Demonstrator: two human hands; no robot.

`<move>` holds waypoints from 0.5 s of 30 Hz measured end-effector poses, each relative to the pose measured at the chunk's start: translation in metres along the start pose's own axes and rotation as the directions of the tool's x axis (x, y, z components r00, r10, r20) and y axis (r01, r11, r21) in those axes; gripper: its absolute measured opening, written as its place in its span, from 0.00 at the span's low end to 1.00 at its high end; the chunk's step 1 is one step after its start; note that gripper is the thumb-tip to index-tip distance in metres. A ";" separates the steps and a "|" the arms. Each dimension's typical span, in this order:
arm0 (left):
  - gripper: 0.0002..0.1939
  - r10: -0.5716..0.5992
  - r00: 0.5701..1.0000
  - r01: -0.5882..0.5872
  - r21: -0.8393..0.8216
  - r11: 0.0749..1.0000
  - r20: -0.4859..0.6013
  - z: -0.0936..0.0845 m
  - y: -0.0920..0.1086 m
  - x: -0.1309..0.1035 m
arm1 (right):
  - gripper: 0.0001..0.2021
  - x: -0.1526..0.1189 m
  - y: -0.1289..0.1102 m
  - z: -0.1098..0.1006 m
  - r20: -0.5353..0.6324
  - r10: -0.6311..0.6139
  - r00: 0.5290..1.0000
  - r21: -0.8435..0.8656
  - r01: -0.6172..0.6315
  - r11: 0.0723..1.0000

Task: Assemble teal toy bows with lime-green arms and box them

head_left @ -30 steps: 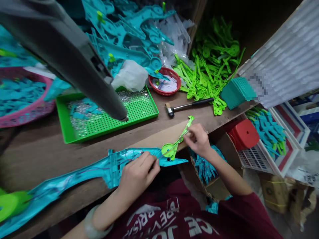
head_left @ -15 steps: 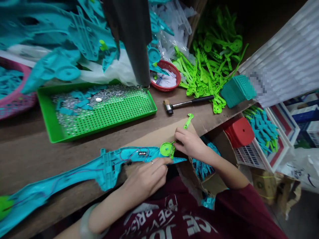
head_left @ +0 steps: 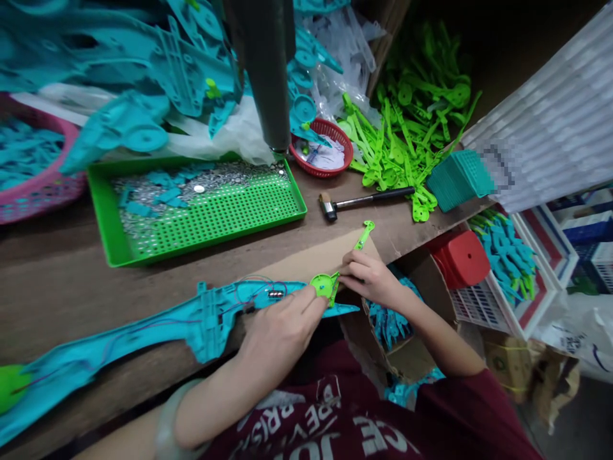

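Observation:
A long blue plastic part [head_left: 158, 322] lies along the front of the table, with thin wires and a small silver metal piece [head_left: 275, 294] in it. Near its right end sits a green round part [head_left: 322, 285]. My left hand [head_left: 287, 319] rests over the blue part, its fingertips closed at the green part's edge. My right hand [head_left: 364, 276] is pinched at the right side of the green part; whatever is between its fingertips is too small to name. A green lever piece [head_left: 365, 235] lies on cardboard [head_left: 306, 253] just beyond my right hand.
Behind lie a green tray [head_left: 205, 239] of small metal bits, a hammer [head_left: 368, 199], a red basket [head_left: 322, 171] and piled green parts [head_left: 397, 140]. A dark machine column [head_left: 268, 83] hangs above the tray. Boxes of blue parts stand at right.
My left hand has shifted up onto the blue part, its fingertips now at the green part's left side. My right hand stays near the same spot. The view has shifted slightly.

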State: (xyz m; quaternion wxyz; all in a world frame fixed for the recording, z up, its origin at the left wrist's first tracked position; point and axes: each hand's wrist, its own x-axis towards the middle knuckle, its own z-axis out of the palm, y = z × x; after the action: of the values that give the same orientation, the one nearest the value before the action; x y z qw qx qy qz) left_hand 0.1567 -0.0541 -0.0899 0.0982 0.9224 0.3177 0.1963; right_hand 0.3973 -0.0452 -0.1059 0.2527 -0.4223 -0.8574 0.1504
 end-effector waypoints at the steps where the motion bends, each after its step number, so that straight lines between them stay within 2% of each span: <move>1: 0.17 0.035 0.999 -0.035 -0.010 0.999 0.001 0.000 0.001 0.000 | 0.07 -0.001 0.001 0.001 -0.018 -0.010 1.000 0.008 0.010 1.000; 3: 0.17 0.039 0.998 -0.040 0.009 0.999 0.041 0.001 0.001 0.002 | 0.07 -0.001 0.002 0.001 -0.036 -0.026 0.999 0.018 0.027 0.999; 6: 0.14 -0.082 0.981 0.072 0.063 0.995 0.176 0.000 -0.003 0.005 | 0.07 -0.002 0.000 0.004 -0.048 -0.031 0.998 0.020 0.032 0.999; 11: 0.11 -0.271 0.879 0.262 0.078 0.962 0.392 -0.006 -0.004 0.014 | 0.09 0.002 -0.008 0.006 -0.018 0.102 0.995 -0.042 -0.102 0.994; 15: 0.13 -0.339 0.824 0.353 0.057 0.934 0.455 -0.009 0.000 0.018 | 0.09 0.010 -0.012 -0.002 0.104 0.185 0.977 -0.012 -0.185 0.983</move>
State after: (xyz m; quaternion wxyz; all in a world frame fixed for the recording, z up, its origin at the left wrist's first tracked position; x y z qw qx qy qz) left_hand 0.1655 -0.0427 -0.0763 0.2178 0.8679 0.4444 -0.0427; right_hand 0.3856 -0.0441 -0.0952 0.1916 -0.4920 -0.8268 0.1942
